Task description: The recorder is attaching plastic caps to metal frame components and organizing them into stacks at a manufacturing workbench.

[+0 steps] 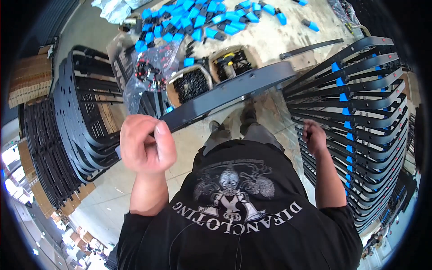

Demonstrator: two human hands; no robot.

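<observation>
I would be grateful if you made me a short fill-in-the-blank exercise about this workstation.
1. Of the left hand and the right hand, the ____ one is nearer the stack of dark frames with blue pieces among them.
2. Beyond the long dark bar stand ____ open boxes holding small black parts.
3. The tool in the right-hand one of these is partly coloured ____.
4. The loose pieces heaped on the worktop are black and ____.

Missing words: right; two; yellow; blue.
</observation>
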